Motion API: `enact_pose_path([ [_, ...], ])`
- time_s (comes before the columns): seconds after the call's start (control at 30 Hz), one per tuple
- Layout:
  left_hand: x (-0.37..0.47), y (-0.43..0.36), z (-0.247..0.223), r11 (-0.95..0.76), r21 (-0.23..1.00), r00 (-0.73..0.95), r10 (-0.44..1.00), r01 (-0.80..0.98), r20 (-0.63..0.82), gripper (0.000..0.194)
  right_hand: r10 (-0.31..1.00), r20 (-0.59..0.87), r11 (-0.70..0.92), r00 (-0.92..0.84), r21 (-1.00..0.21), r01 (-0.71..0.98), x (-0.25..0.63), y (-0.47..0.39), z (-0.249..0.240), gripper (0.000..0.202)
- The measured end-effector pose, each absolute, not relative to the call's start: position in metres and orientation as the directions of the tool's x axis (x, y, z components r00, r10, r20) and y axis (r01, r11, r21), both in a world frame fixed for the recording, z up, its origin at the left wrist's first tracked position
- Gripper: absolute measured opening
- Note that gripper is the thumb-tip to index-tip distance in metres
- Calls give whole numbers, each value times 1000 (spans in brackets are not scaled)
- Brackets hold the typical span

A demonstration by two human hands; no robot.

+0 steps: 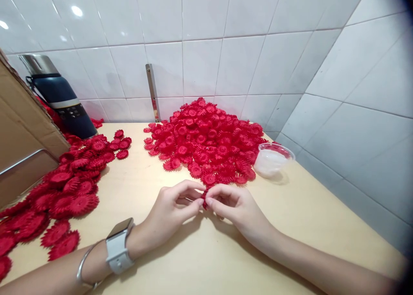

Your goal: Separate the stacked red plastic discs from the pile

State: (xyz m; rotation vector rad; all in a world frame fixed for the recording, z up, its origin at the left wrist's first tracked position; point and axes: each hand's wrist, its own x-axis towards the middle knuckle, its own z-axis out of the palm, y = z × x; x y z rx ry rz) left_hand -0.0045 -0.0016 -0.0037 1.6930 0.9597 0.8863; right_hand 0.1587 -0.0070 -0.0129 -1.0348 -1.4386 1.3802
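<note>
Between my two hands a small red piece is pinched, seen nearly edge-on just in front of a heap of red toothed discs. My left hand, with a watch and a bracelet on its wrist, grips the piece from the left with thumb and fingertips. From the right, my right hand holds the same piece between thumb and index finger. The piece's exact shape is partly hidden by the fingertips. More red discs, seemingly flatter and larger, lie spread on the left.
A clear plastic tub with white contents stands right of the heap. At the left are a cardboard box and a dark blue bottle. A tiled wall closes off the back of the wooden table.
</note>
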Motion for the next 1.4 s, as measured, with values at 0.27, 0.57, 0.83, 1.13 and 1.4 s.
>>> enact_pose_path([
  [0.27, -5, -2, -5, -222, 961, 431, 893, 165, 132, 15, 956, 40, 37, -291, -999, -14, 160, -7, -12, 9],
  [0.57, -4, 0, -7, -213, 962, 427, 896, 174, 121, 18, 956, 42, 31, -291, -998, -46, 159, -6, -14, 12],
  [0.83, -3, -2, -3, -222, 957, 458, 881, 188, 114, 21, 973, 18, 6, -229, -999, -53, 158, -6, -7, 17],
  [1.13, -3, -1, -5, -183, 966, 431, 898, 182, 89, 18, 965, 45, 27, -258, -997, -72, 160, -5, -12, 13],
  [1.4, -5, 0, -8, -147, 976, 362, 929, 163, 79, 22, 946, 30, 6, -323, -997, -75, 161, -5, -13, 9],
])
